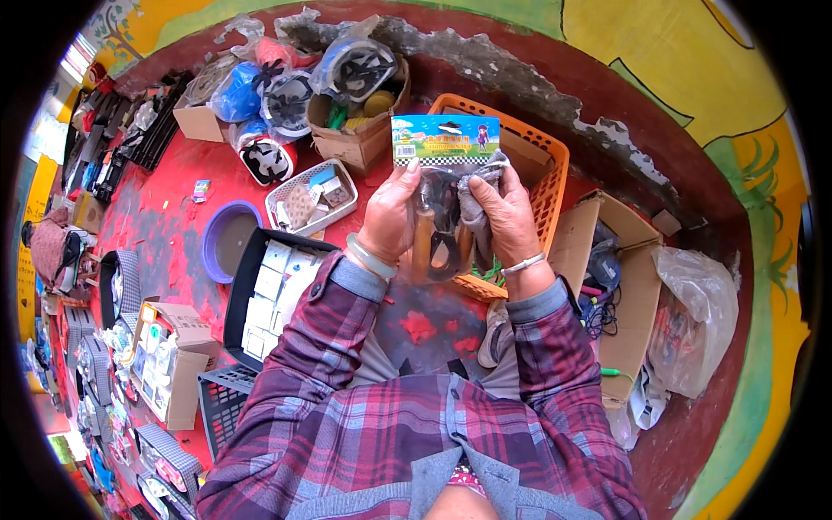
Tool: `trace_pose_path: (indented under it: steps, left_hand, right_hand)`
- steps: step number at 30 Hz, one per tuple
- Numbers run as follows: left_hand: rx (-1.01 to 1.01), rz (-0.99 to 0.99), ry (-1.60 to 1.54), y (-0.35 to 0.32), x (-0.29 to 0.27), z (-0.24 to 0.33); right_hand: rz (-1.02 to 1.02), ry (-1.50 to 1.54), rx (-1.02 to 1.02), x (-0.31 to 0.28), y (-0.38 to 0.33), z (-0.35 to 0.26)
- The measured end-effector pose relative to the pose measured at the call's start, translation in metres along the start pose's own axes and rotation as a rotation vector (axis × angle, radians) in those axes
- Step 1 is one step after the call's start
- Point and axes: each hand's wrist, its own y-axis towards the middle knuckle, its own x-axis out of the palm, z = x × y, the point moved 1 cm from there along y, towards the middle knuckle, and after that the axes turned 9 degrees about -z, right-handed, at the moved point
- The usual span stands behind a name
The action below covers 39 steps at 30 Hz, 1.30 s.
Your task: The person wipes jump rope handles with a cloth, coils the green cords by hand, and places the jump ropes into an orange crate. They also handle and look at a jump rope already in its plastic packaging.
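Note:
In front of my chest I hold up a clear plastic package (442, 260) with a colourful header card (446, 139). Inside are a dark coil and wood-coloured handles, which look like a skipping rope. My left hand (390, 212) grips the package's left side, thumb on the front. On the other side my right hand (509, 217) is closed on a grey cloth (474, 212), pressed against the package's right edge. The fingers behind the package are hidden.
An orange plastic basket (555, 186) stands just beyond my right hand. To its right is an open cardboard box (628, 321) with cords. Leftward are a black bin (238, 299) of white boxes, a purple basin (208, 243) and a white basket (347, 208). Bagged helmets (286, 104) sit farther back.

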Motion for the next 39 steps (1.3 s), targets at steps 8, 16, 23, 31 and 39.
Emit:
trace_pose_path:
  steps: [8, 16, 23, 31, 39]
  left_hand:
    - [-0.195, -0.142, 0.117, 0.002, 0.001, -0.013]
    - [-0.203, 0.005, 0.232, -0.002, 0.002, -0.023]
    - [-0.058, 0.102, -0.012, 0.005, -0.013, -0.019]
    - [-0.236, 0.058, -0.182, 0.002, -0.006, -0.015]
    - [-0.149, 0.118, -0.185, 0.002, -0.012, -0.009]
  right_hand:
    - [0.333, -0.229, -0.185, -0.041, 0.009, 0.007]
    - [0.153, -0.053, 0.144, -0.047, 0.01, 0.005]
    - [0.039, -0.168, 0.169, -0.016, -0.001, 0.016]
    - [0.234, -0.535, 0.01, -0.027, 0.005, 0.024]
    - [0.568, -0.786, 0.112, -0.073, 0.015, 0.012]
